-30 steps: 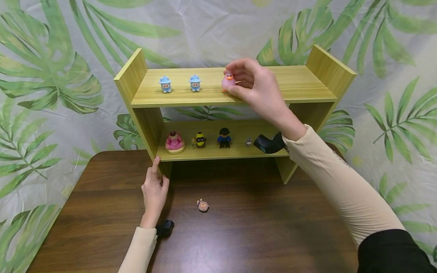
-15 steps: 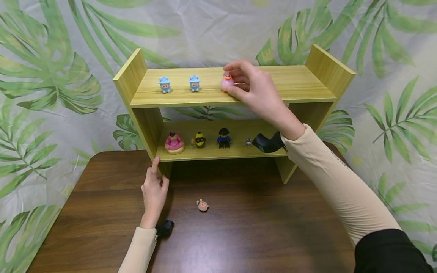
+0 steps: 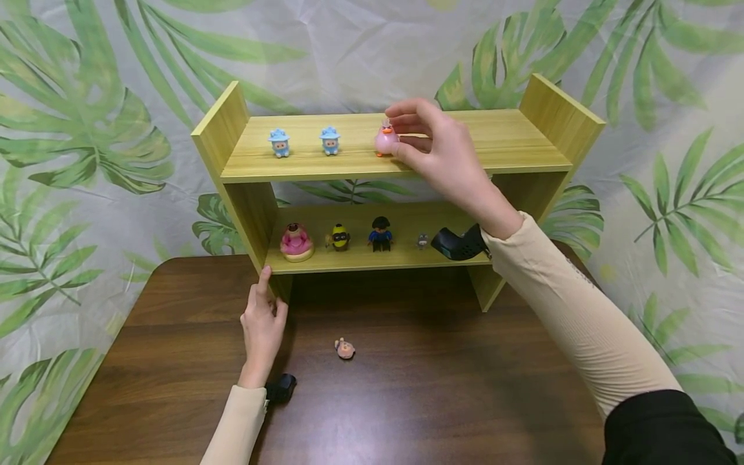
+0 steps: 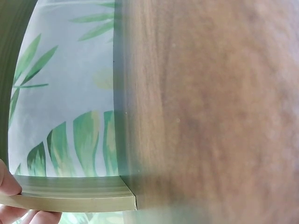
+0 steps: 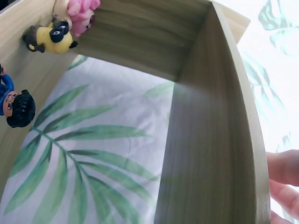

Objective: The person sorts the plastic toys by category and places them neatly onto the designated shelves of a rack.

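On the top board of a two-tier wooden shelf stands a pink duck figurine with an orange beak and feet. My right hand is at its right side, the thumb tip right at the duck's edge and the other fingers bent loosely behind. In the right wrist view, only fingers show past the board's edge; the duck is hidden there. Lower left, my left hand grips the shelf's left side panel, thumb on one face and fingers on the other.
Two blue-hatted figurines stand left of the duck. On the lower board are a pink bear, a yellow figure, a blue-clad toy person and a small grey figure. A small pinkish figurine lies on the brown table.
My right hand eases slightly right and up, its thumb sliding back from the duck's front to its side. The duck stays standing in place. My left hand keeps its grip.
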Motion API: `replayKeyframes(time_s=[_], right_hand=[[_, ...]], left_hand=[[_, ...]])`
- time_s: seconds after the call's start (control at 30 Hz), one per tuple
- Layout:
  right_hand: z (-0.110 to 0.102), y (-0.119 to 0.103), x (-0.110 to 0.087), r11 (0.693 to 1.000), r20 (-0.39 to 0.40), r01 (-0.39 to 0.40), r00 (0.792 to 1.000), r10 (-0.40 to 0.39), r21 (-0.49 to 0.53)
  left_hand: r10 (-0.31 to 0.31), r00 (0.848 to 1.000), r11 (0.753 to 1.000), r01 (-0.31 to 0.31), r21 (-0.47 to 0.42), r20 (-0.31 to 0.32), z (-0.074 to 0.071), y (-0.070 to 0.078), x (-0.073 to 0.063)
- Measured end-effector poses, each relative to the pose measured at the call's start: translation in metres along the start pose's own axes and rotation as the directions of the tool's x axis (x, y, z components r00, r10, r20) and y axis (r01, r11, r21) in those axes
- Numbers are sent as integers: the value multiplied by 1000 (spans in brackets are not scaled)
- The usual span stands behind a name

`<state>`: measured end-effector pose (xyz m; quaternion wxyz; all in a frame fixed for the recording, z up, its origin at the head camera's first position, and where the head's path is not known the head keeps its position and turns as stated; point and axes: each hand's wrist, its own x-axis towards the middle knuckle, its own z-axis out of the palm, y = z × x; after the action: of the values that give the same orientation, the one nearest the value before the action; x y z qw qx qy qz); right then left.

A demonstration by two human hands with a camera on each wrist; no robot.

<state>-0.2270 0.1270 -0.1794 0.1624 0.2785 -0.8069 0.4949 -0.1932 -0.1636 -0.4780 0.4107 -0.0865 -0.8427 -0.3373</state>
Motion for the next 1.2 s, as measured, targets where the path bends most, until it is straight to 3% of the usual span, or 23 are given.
replayKeyframes(time_s=[0.23,0.5,0.67,1.0,1.2], right_hand=[[-2,0,-6,997,-70,23,997,-18,75],[-2,5,-20,971,-150,172,978,-148,168],[-2,10,-32,944,-162,267,958,-237,194],[-3,19,-52,913,-170,342,936,-309,221],[2,23,-64,913,-149,343,937,-316,220]], left_hand=[[9,1000,1000,-9,5,-4,2,-2,0],[15,1000,1000,-15,7,-7,2,-2,0],[13,1000,1000,-13,8,-3,1,-2,1],[8,1000,1000,-8,11,-4,2,-2,0],[4,1000,1000,-4,9,-1,1,-1,0]])
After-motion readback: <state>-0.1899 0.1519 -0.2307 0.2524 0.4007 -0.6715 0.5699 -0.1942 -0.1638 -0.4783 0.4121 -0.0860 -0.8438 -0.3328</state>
